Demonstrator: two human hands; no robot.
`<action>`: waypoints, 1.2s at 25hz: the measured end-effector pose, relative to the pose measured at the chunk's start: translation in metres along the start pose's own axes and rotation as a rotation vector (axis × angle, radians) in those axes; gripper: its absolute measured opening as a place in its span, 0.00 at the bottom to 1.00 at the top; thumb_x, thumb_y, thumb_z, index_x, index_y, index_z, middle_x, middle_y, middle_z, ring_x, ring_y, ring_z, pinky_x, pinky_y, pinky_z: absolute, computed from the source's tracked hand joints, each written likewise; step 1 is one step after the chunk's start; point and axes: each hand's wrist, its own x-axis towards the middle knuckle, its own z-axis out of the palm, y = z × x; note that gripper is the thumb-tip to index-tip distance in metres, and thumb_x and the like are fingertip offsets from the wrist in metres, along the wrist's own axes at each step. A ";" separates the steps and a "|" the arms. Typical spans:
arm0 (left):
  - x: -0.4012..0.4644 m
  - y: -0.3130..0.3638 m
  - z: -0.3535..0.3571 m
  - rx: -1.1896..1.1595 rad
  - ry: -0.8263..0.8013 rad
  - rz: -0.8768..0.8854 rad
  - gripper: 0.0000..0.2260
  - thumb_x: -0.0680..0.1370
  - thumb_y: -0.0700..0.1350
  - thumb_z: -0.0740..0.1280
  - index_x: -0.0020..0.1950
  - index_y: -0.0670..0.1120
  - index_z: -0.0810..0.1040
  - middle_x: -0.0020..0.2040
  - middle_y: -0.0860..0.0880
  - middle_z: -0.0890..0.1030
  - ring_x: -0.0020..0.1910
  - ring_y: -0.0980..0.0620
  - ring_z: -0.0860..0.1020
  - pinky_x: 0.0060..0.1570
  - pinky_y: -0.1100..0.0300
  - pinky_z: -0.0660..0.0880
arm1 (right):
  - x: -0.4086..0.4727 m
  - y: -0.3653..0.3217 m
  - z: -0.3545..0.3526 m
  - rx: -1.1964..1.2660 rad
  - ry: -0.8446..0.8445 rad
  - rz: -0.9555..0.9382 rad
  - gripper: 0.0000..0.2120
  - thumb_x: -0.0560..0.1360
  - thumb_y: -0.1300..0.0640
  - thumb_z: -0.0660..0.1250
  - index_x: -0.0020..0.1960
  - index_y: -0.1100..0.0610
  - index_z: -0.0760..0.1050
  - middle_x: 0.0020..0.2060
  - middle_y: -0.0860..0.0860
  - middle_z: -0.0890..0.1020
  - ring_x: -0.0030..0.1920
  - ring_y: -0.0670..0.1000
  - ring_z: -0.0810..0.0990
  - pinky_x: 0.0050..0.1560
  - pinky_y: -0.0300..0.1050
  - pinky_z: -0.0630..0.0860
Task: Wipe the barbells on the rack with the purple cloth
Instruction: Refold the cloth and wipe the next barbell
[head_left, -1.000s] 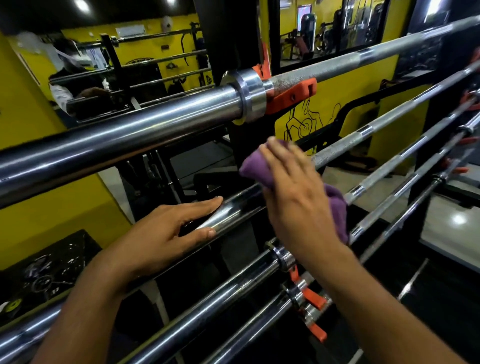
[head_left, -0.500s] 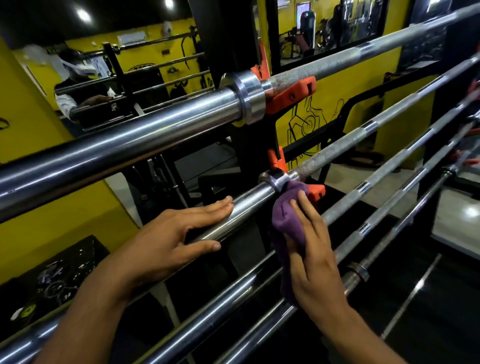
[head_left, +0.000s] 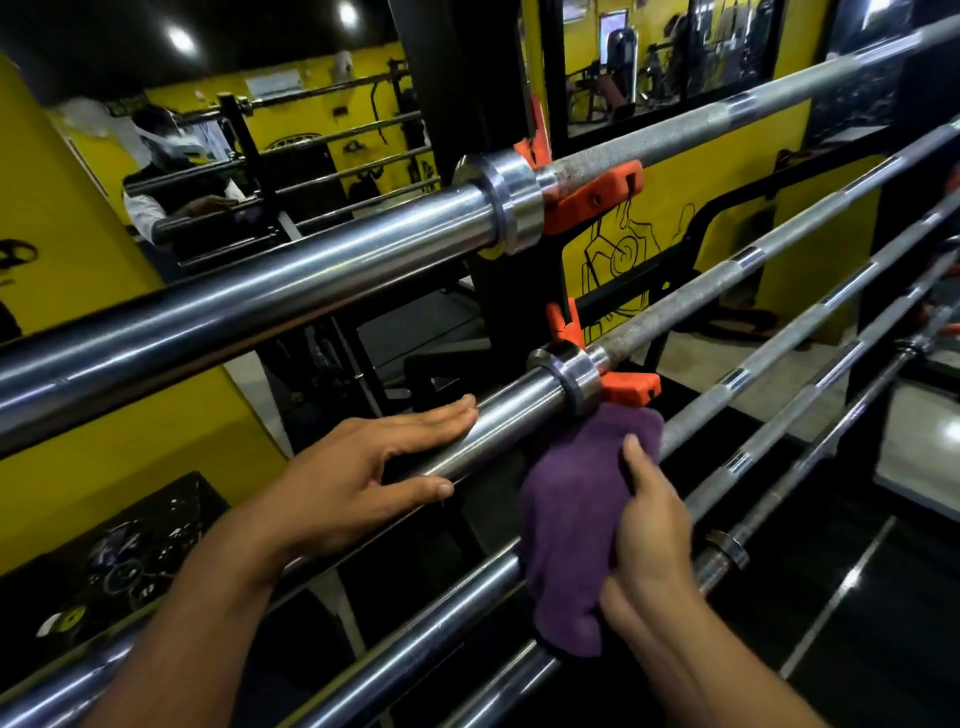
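Nearest, the right hand (head_left: 644, 525) grips the crumpled purple cloth (head_left: 571, 519) just below the steel collar (head_left: 569, 382) of the second chrome barbell (head_left: 498, 431); the left hand (head_left: 363, 478) rests flat, fingers straight, on its sleeve. Beyond sits the orange plastic rack hook (head_left: 631, 387). Risk: loose cloth may snag on that hook.

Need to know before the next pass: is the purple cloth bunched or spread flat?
Bunched. The purple cloth hangs in loose folds from the right hand, whose fingers grip it.
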 end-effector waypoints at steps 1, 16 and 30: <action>0.000 0.000 0.000 -0.005 -0.003 0.002 0.27 0.79 0.52 0.68 0.76 0.62 0.64 0.75 0.71 0.60 0.74 0.70 0.60 0.73 0.64 0.62 | 0.005 0.000 0.015 0.118 -0.034 0.082 0.18 0.81 0.47 0.62 0.43 0.59 0.82 0.35 0.58 0.83 0.35 0.57 0.83 0.41 0.48 0.79; 0.000 -0.003 -0.009 0.019 0.059 -0.021 0.22 0.80 0.56 0.66 0.74 0.60 0.70 0.71 0.69 0.69 0.69 0.72 0.66 0.70 0.65 0.67 | 0.029 0.018 -0.004 0.118 -0.231 0.141 0.21 0.81 0.44 0.61 0.54 0.59 0.84 0.49 0.58 0.86 0.47 0.57 0.86 0.47 0.49 0.83; -0.053 0.012 0.031 0.625 0.140 0.018 0.42 0.71 0.41 0.77 0.80 0.53 0.59 0.80 0.55 0.58 0.77 0.56 0.62 0.65 0.63 0.67 | 0.028 -0.011 0.072 -2.075 -0.431 -1.368 0.23 0.80 0.37 0.52 0.54 0.50 0.79 0.50 0.52 0.84 0.56 0.56 0.78 0.68 0.59 0.62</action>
